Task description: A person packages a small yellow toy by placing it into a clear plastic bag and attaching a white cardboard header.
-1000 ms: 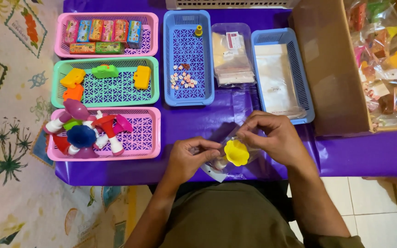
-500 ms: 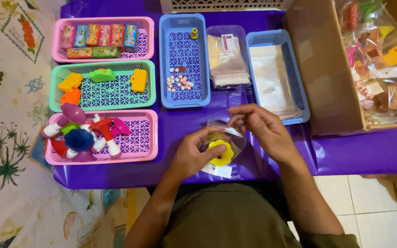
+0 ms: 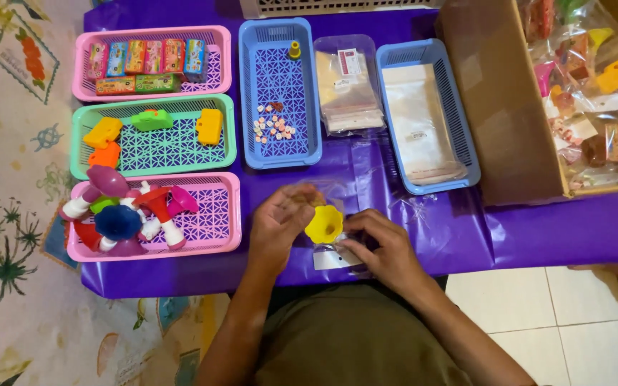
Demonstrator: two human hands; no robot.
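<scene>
- Near the front edge of the purple-covered table (image 3: pixel 538 229): a yellow flower-shaped toy (image 3: pixel 324 224) in a clear plastic bag (image 3: pixel 334 196), lodged between the two hands.
- Left hand (image 3: pixel 280 221) closed on the bag at the toy's left side, fingers curled round it.
- Right hand (image 3: pixel 380 246) just right of the toy, fingertips pinched narrow on the bag's white card (image 3: pixel 334 259) below it.
- Left of the hands, at the front left corner: a pink basket (image 3: pixel 216 214) full of coloured trumpet-like toys (image 3: pixel 119 214).
- Further back: a green basket (image 3: pixel 180 146) with orange, yellow and green pieces; a blue basket (image 3: pixel 280 93) of small beads; a stack of clear bags (image 3: pixel 348 86); a second blue basket (image 3: pixel 459 121).
- At the far left corner: a pink basket with small boxes (image 3: pixel 144 61).
- At the right edge: an open cardboard box (image 3: pixel 495 107) of packed toys.
</scene>
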